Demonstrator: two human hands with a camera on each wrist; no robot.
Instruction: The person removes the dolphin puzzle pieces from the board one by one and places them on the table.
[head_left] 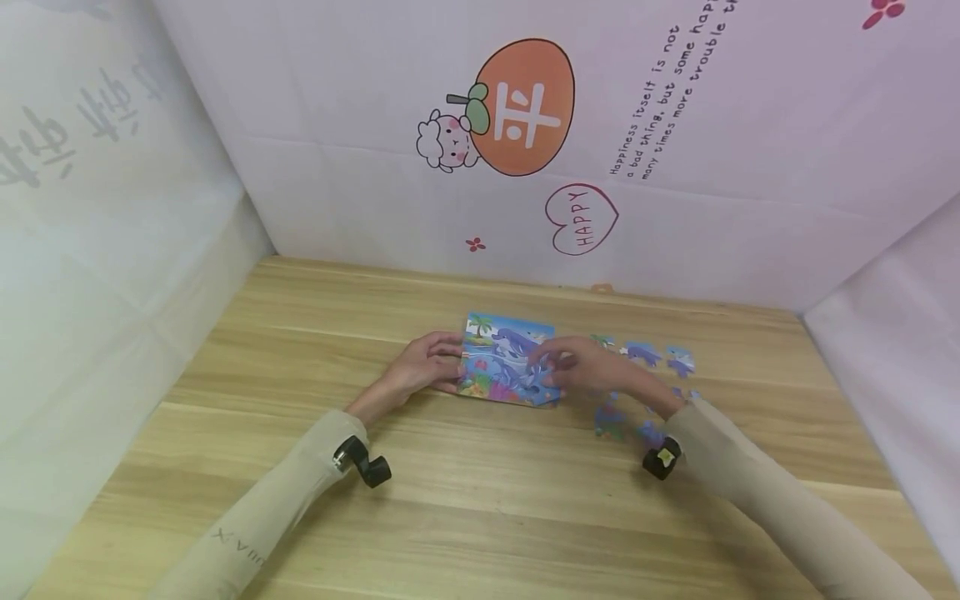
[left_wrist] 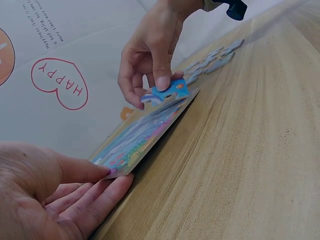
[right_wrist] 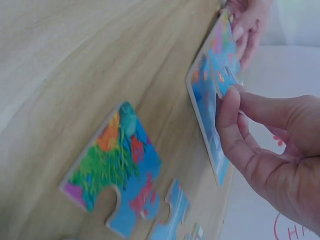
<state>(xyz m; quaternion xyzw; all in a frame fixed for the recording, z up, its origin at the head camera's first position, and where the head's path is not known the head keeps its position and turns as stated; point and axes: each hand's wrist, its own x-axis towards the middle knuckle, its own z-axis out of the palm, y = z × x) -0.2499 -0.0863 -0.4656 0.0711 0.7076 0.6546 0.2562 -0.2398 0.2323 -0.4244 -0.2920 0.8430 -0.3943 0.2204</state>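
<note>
My left hand point(head_left: 422, 365) grips the left edge of a picture board point(head_left: 498, 354) printed with dolphins, sea and a palm tree. In the left wrist view the thumb lies on top of the board point(left_wrist: 137, 137) and the fingers are beneath it; its near edge is raised from the table. Over the board's right part, my right hand point(head_left: 591, 367) pinches a blue jigsaw piece point(left_wrist: 172, 90) between thumb and fingers. The right wrist view shows that piece point(right_wrist: 223, 77) close above the board; whether it touches cannot be told.
Several loose jigsaw pieces point(head_left: 680, 361) lie on the wooden table point(head_left: 480, 492) right of the board, some partly under the right forearm. One colourful piece point(right_wrist: 122, 155) is large in the right wrist view. A printed white cloth point(head_left: 360, 167) stands behind the table.
</note>
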